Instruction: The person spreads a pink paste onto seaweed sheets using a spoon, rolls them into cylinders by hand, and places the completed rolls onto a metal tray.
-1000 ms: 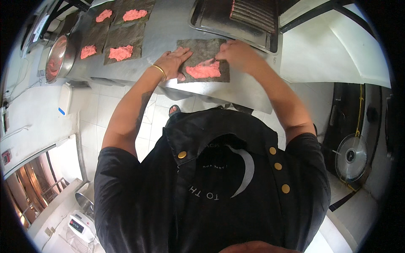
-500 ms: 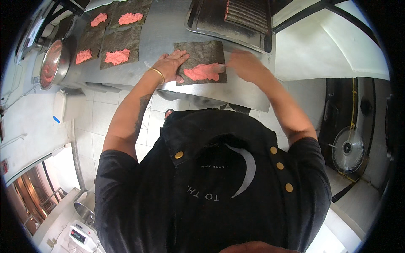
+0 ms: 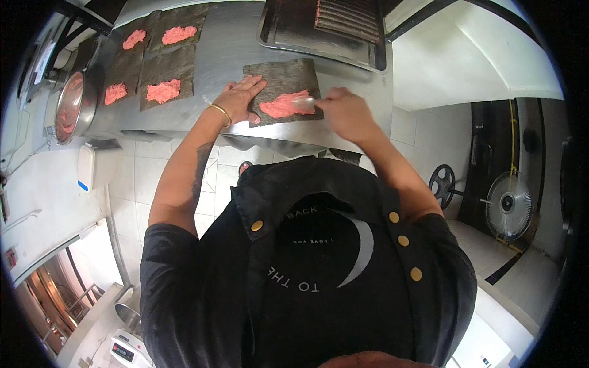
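Observation:
A dark seaweed sheet (image 3: 285,73) lies near the front edge of the metal table, with a strip of pink paste (image 3: 277,107) across its lower half. My left hand (image 3: 239,99) rests with fingers stretched out on the sheet's left side. In my right hand (image 3: 345,113), closed round its handle, is a metal spoon (image 3: 302,103) whose bowl lies on the right part of the paste. More seaweed sheets (image 3: 167,59), each bearing a mound of pink paste (image 3: 164,91), lie farther left.
A metal bowl (image 3: 91,107) smeared with pink paste stands at the table's left end. At the back right sits a dark tray (image 3: 288,46) holding several dark rolls (image 3: 348,19) side by side. A standing fan (image 3: 508,202) is off to the right.
The spoon and my right hand have shifted left over the paste, and the paste's outline has altered. My left hand stays on the sheet. The whole view has shifted slightly.

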A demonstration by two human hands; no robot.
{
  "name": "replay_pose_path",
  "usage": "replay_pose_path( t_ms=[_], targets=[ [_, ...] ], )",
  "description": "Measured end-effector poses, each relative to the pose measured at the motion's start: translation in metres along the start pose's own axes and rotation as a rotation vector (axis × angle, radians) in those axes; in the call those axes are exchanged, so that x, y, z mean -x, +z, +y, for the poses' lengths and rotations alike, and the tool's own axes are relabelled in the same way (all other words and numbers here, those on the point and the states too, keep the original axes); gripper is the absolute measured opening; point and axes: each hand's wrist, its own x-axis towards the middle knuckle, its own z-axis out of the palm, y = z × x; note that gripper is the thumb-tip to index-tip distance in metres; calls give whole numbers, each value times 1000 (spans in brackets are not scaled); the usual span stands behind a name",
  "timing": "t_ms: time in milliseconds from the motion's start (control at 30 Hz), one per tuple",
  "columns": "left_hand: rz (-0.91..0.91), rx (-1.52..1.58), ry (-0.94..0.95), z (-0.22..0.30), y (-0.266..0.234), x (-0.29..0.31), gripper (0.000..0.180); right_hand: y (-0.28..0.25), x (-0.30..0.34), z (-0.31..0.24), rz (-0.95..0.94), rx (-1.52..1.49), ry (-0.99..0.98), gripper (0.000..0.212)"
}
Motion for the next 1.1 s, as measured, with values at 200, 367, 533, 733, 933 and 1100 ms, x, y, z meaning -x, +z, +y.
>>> replay_pose_path(
  t_ms=[200,367,533,733,933,1100],
  targets=[
    [4,-10,-13,-5,1,-1,117,3,11,18,19,-30,156,32],
    [-8,-28,-11,-2,1,-4,116,6,-22,9,32,6,35,34],
    [-4,-23,-6,-4,0,-3,116,-16,-27,28,-136,85,30,28],
    [-19,-35,-15,7,-5,-5,114,-11,-51,22,-111,79,-56,48],
    [5,-36,-30,1,0,2,112,-19,-9,43,-68,-58,61,35],
    [107,-97,-136,26,17,24,107,13,6,21,247,-438,167,30]
  ],
)
